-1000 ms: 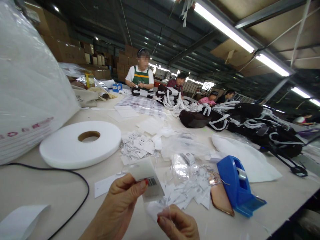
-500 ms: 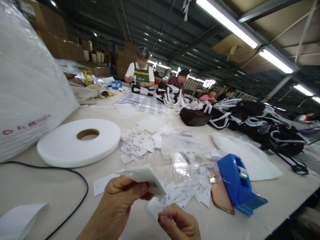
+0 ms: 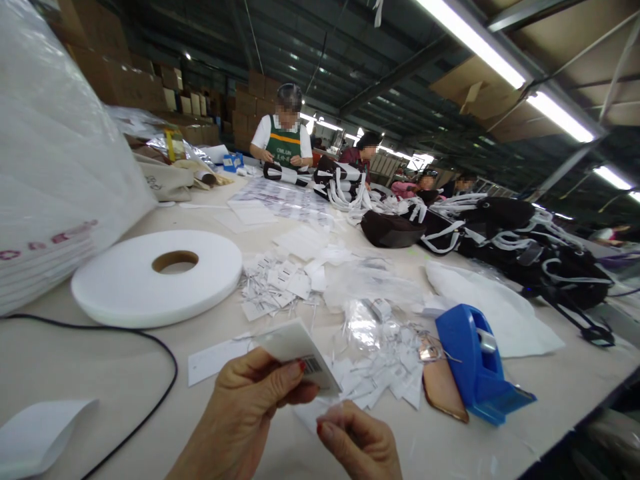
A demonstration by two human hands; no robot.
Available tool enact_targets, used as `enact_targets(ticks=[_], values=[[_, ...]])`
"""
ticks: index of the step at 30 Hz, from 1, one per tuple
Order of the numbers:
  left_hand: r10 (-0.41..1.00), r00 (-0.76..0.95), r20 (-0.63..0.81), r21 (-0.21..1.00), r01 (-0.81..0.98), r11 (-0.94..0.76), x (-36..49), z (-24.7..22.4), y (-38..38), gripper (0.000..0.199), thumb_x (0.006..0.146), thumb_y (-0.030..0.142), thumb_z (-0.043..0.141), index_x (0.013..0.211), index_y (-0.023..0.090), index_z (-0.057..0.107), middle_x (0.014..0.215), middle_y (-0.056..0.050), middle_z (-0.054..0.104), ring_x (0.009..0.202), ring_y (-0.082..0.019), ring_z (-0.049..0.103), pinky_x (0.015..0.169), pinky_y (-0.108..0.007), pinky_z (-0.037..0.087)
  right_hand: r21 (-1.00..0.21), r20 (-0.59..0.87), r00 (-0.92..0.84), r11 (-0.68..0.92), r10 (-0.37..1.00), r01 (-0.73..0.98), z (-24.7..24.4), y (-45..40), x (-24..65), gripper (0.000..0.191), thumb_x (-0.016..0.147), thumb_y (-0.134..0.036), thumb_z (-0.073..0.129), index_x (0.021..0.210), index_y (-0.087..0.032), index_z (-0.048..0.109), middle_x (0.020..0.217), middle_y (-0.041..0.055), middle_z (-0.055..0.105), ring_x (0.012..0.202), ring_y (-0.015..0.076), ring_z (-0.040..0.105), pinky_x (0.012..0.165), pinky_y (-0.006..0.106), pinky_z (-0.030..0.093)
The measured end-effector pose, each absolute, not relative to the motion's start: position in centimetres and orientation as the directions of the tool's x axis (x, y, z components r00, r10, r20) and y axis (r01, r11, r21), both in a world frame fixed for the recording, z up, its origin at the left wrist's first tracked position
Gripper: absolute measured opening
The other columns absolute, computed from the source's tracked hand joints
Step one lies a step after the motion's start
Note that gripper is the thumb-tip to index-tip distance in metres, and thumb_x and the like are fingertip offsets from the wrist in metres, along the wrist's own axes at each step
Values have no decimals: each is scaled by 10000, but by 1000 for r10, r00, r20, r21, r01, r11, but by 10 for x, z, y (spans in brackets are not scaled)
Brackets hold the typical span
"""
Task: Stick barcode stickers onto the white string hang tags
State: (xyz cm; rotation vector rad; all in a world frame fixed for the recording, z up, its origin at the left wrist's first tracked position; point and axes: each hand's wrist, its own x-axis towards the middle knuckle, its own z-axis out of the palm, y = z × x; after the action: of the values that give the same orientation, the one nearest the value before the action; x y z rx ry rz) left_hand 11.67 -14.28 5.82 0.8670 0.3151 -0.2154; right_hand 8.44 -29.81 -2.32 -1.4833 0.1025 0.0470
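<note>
My left hand [image 3: 265, 393], low in the middle, is closed on a small stack of white tags [image 3: 300, 350] with a printed barcode near the thumb. Just right of it, my right hand [image 3: 360, 440] has thumb and forefinger pinched together. A thin, whitish see-through piece shows by those fingertips, too faint to name. Beyond the hands lies a heap of small white tags [image 3: 375, 380] with strings, and a second heap of barcode tags [image 3: 277, 283] farther back. Partly behind my left hand, a white hang tag [image 3: 215, 360] lies flat on the table.
A large white tape roll [image 3: 120, 280] and a black cable [image 3: 165, 353] lie on the left, beside a big plastic bag [image 3: 55, 167]. A blue tape dispenser [image 3: 465, 353] stands by a copper-coloured phone [image 3: 445, 390] at right. Black bags [image 3: 500, 233] are piled behind; a co-worker [image 3: 287, 137] stands across the table.
The tag stack in my left hand has shifted slightly right and tilted, showing more barcode. My right hand stays nearly in place, the see-through piece by it now less visible.
</note>
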Motion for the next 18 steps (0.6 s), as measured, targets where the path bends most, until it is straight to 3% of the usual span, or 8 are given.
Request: enact_targets(ticks=[13, 18], values=[[-69, 935, -347, 706, 309, 638, 117, 46, -140, 179, 584, 207, 800, 733, 138, 729, 761, -48, 720, 682, -156, 632, 607, -222, 538, -965, -201, 979, 181, -38, -191, -14, -296, 84, 222, 565, -398, 764, 550, -190, 689, 496, -13, 564, 512, 118, 437, 521, 235, 361], [-78, 939, -334, 716, 307, 627, 116, 45, -139, 147, 603, 211, 787, 717, 141, 725, 742, -37, 715, 675, -146, 626, 607, -210, 529, -972, -193, 979, 148, -63, -182, -13, -295, 83, 237, 551, -411, 765, 536, -189, 684, 484, -8, 556, 503, 122, 430, 495, 236, 365]])
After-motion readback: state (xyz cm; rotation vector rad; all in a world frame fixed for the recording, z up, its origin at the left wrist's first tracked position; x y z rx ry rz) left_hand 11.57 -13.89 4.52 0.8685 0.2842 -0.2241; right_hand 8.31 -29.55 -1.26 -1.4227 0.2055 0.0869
